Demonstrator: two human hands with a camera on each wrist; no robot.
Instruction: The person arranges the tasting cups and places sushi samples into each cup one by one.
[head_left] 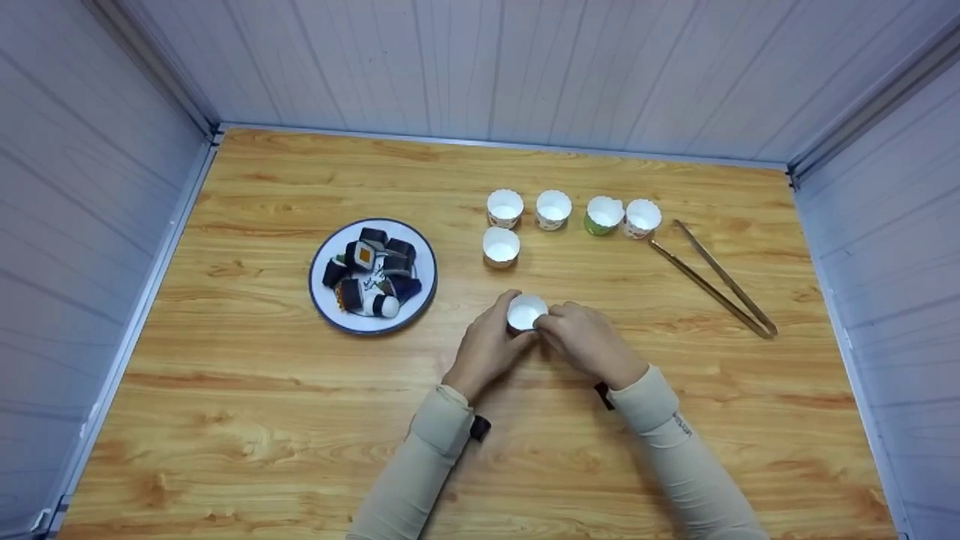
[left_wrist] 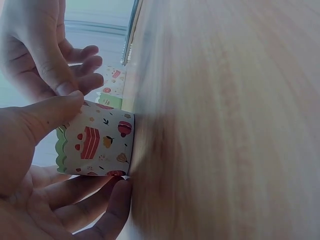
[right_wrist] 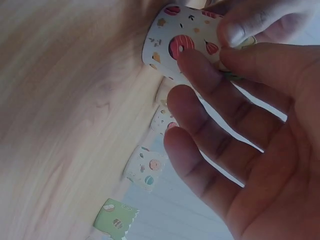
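Observation:
A small paper baking cup [head_left: 527,313] with printed cakes and a green scalloped rim stands on the table between my hands, its white inside facing up in the head view. My left hand [head_left: 487,346] grips it from the left, thumb and fingers on opposite sides, as the left wrist view shows the cup [left_wrist: 102,142]. At the near right of the rim, the thumb and forefinger of my right hand [head_left: 589,337] pinch the edge. Its other fingers are loosely bent beside the printed wall [right_wrist: 182,42].
Several more baking cups [head_left: 553,208] stand in a row at the back, with one cup [head_left: 501,247] in front of the row's left end. Gold tongs [head_left: 711,288] lie spread at right. Left, a blue-rimmed plate [head_left: 424,259] bears several sushi pieces [head_left: 363,256]. Walls enclose the table.

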